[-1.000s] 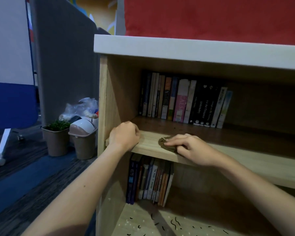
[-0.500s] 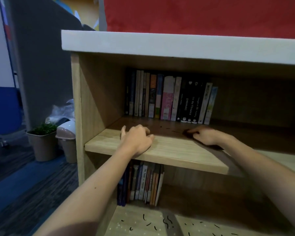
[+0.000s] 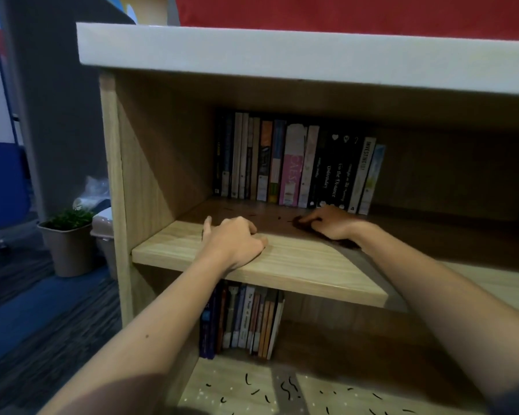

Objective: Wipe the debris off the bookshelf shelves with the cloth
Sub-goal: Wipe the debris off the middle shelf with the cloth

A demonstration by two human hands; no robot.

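Note:
A wooden bookshelf fills the view. On its upper shelf [image 3: 174,244] my left hand [image 3: 234,239] rests near the front edge, fingers curled over the board. Deeper in the shade, just in front of the books, my right hand [image 3: 330,224] presses down on a dark cloth [image 3: 301,223], of which only a corner shows under the fingers. Small dark bits of debris [image 3: 279,217] lie on the shaded shelf between my hands. The lower shelf [image 3: 210,384] carries several dark curled scraps [image 3: 285,387] and pale specks.
A row of upright books [image 3: 297,166] stands at the back of the upper shelf, another row of books [image 3: 243,319] on the lower one. Left of the bookshelf on the floor stand a potted plant [image 3: 68,244] and a small lidded bin [image 3: 104,235].
My right hand with the cloth has moved from the shelf's front edge to the back, near the books. My left hand shifted right along the front edge. The view came closer.

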